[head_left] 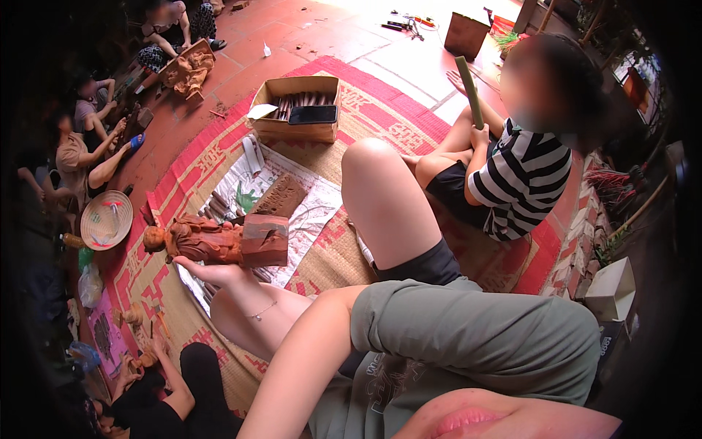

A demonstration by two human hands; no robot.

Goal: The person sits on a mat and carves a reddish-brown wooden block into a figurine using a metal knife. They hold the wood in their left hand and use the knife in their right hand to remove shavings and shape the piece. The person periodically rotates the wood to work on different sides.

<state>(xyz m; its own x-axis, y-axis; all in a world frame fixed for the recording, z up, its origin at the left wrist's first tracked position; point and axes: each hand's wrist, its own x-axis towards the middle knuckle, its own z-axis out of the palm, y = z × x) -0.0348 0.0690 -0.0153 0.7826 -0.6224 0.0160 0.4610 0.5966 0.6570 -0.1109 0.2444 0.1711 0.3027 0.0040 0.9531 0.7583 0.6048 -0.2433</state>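
Head view: a reddish-brown carved figure (pixel 208 243) is lying to the left of the open box (pixel 296 132) and nearer the wearer than it. The left hand (pixel 213 273) is reaching to the figure's near side, with the fingers stretching out along it. Whether they are gripping or only propping it I cannot tell, nor whether the carving is resting on anything. The right arm (pixel 311 362) is bending across the foreground, its hand lying out of view, so I cannot tell how that one is standing.

The step in hand, as I judge it, is steadying the carving; no tool is touching it. Any lift or turn would be calling for support under the heavy-looking base block (pixel 265 241) as well.

The figure's long axis is running roughly crosswise, nearer the wearer than the box. Its head (pixel 154 238) is pointing left, and the block is forming the right end, closer to the box.

Between carving and box, a rough wood piece (pixel 279 196) is lying on a paper sheet (pixel 318 212). Right of the box, a person in a striped shirt (pixel 523 172) is holding a green stick (pixel 470 91).
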